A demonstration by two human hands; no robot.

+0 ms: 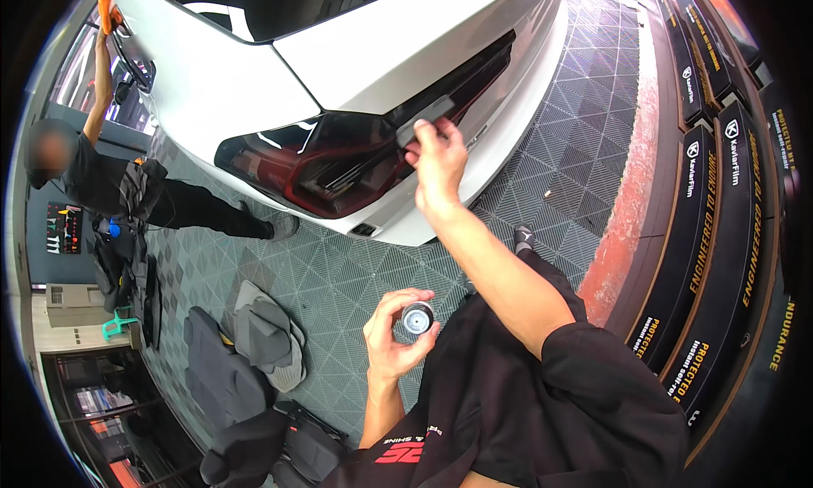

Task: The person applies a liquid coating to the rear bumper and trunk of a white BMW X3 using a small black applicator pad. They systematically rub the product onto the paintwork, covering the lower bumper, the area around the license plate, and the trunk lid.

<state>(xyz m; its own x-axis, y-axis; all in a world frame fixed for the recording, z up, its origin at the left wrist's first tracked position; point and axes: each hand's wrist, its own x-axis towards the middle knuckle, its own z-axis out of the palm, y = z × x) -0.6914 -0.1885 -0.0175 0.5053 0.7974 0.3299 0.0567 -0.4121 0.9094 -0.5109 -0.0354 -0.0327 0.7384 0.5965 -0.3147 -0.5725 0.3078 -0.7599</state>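
My right hand (439, 159) reaches up to the rear of a white car (356, 60). Its fingers grip a dark grey block-shaped applicator pad (434, 110), which lies against the dark trim strip beside the red-and-black tail light (318, 162). Whether the pad presses flat on the surface, I cannot tell. Lower down, in front of my dark clothes, my left hand (391, 334) is wrapped round a small round bottle (417, 320). Its pale circular top with a dark rim faces me; the sides are mostly hidden by my fingers.
At the left, a person in dark clothes (102, 179) reaches to the car's side with an orange cloth or glove (106, 12). Removed car seats (224, 369) and a grey cover (267, 331) lie on the tiled floor. Long black boxes (720, 234) stand beyond a red-and-white curb (622, 234) at right.
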